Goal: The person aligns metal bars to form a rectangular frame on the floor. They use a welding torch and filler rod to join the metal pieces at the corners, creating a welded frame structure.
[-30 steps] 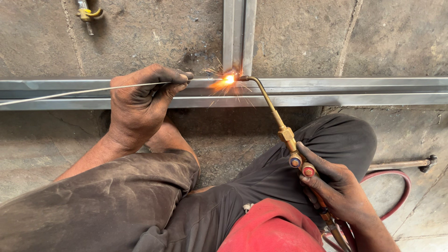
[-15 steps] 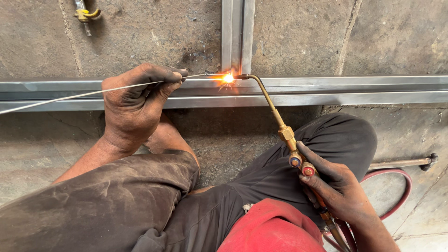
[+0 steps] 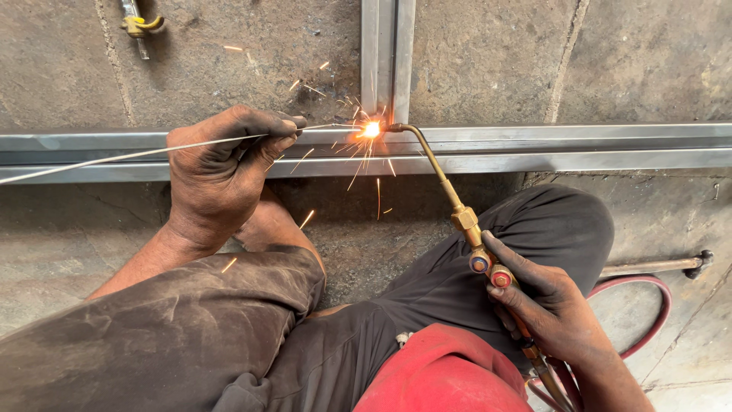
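Pinched between thumb and curled fingers of our left hand (image 3: 221, 172) is a thin filler rod (image 3: 114, 156), its long tail running off to the left and its tip reaching right to the bright spot of flame (image 3: 371, 130). Our right hand (image 3: 553, 305) is wrapped closed around the handle of a brass gas torch (image 3: 457, 206), fingers just below its two small valve knobs, with the curved nozzle bent up toward the same spot. That spot sits where an upright steel channel (image 3: 387, 53) meets a long horizontal steel channel (image 3: 572, 145) lying on the concrete floor (image 3: 648, 69), and sparks scatter near and left of it. We judge the rod light and springy, so a grip well back from the hot end suits it, though the long tail may whip. We judge the torch stiff and heavier toward the handle, best held there, clear of the nozzle. A red hose (image 3: 648, 320) loops at the near right, and it may drag on the handle.
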